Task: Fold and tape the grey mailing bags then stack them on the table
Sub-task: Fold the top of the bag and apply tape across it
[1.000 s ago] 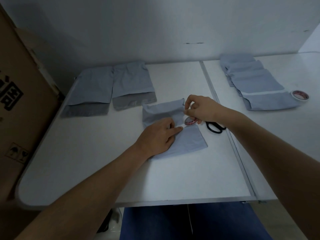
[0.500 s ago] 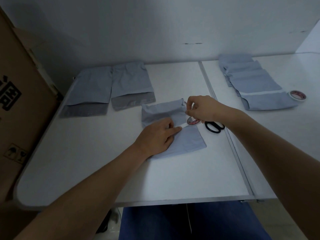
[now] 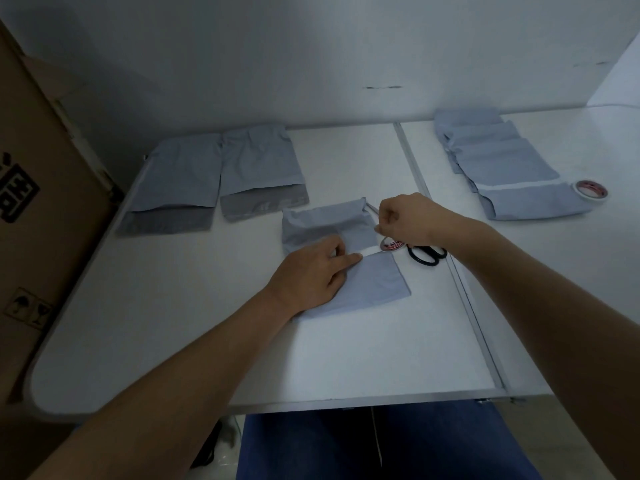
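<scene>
Fingers (image 3: 346, 259) of our left hand (image 3: 311, 275) press the tape strip (image 3: 369, 251) onto the folded bag (image 3: 377, 282), anchoring it; our right hand (image 3: 403, 216) pinches the tape roll (image 3: 391, 244).

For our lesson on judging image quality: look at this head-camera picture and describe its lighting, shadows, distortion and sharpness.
Head view: dim, bluish, even light with no glare; soft shadows lie under the left hand and along the folded grey bag. Head view: wide-angle bending curves the table edges and tilts the cardboard box. Head view: centre fairly sharp, the print on the tape roll too soft to read.
</scene>
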Demonstrator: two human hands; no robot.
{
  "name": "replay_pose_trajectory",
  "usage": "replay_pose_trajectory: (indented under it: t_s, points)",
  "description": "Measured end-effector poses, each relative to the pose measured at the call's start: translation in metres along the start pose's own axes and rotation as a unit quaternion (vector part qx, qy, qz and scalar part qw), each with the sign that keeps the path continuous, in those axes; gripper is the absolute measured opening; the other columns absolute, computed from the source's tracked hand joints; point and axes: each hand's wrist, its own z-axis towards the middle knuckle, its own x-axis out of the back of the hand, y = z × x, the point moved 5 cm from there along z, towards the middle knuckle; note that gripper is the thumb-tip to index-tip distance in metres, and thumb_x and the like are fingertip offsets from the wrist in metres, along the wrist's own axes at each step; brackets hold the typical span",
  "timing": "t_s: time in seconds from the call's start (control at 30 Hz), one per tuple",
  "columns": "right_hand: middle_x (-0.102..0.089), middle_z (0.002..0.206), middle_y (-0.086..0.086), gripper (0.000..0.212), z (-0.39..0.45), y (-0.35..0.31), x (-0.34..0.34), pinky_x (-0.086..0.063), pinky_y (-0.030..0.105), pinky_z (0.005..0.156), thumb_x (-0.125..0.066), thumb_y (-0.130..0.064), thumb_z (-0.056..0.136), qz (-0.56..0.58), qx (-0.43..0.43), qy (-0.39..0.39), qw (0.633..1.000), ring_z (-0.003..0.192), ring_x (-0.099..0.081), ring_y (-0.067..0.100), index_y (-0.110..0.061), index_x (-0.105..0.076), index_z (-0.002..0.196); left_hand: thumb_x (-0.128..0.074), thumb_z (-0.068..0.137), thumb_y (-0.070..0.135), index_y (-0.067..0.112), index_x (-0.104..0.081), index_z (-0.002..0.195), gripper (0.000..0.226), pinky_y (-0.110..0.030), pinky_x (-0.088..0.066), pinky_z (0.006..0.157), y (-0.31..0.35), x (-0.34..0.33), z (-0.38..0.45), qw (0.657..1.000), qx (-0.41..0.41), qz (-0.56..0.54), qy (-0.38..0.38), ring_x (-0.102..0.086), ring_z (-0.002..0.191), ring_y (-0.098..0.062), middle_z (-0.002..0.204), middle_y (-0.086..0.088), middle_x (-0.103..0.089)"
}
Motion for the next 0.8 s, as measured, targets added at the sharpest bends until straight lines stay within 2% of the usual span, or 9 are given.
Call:
replay_pose_trajectory:
  t_s: [0.17,0.33,0.8]
  points:
    - [-0.063,0.088,0.002,0.015,0.0001,0.0052,-0.0016,-0.041,0.027,0.067,-0.059,-0.029,0.091,0.001,-0.006,0.001,1.0,0.076,-0.054,0.015,-0.015,-0.059,0.088,-0.044,0.09,0.029,0.023,-0.068,0.119,0.038,-0.018,-0.037,0.055,0.0004,0.0017,-0.0011,1.0,0.001,0.001,0.006,-0.054,0.072,-0.013,0.096,0.0,-0.057]
    - [-0.061,0.083,0.001,0.015,-0.0003,0.0058,-0.0003,-0.043,0.028,0.068,-0.059,-0.029,0.091,-0.003,-0.005,0.008,1.0,0.076,-0.054,0.016,-0.015,-0.058,0.086,-0.043,0.09,0.029,0.023,-0.068,0.119,0.038,-0.019,-0.039,0.054,0.0002,0.0019,-0.0011,1.0,0.001,-0.003,0.005,-0.053,0.073,-0.013,0.095,0.0,-0.057]
    - [-0.064,0.089,0.005,0.012,-0.0046,0.0039,-0.0043,-0.046,0.031,0.072,-0.057,-0.027,0.091,-0.027,-0.01,-0.006,1.0,0.085,-0.058,0.022,-0.017,-0.055,0.084,-0.045,0.091,0.028,0.024,-0.067,0.12,0.037,-0.022,-0.044,0.052,-0.0002,0.0027,-0.0016,1.0,-0.002,-0.012,0.004,-0.054,0.071,-0.013,0.096,0.001,-0.056]
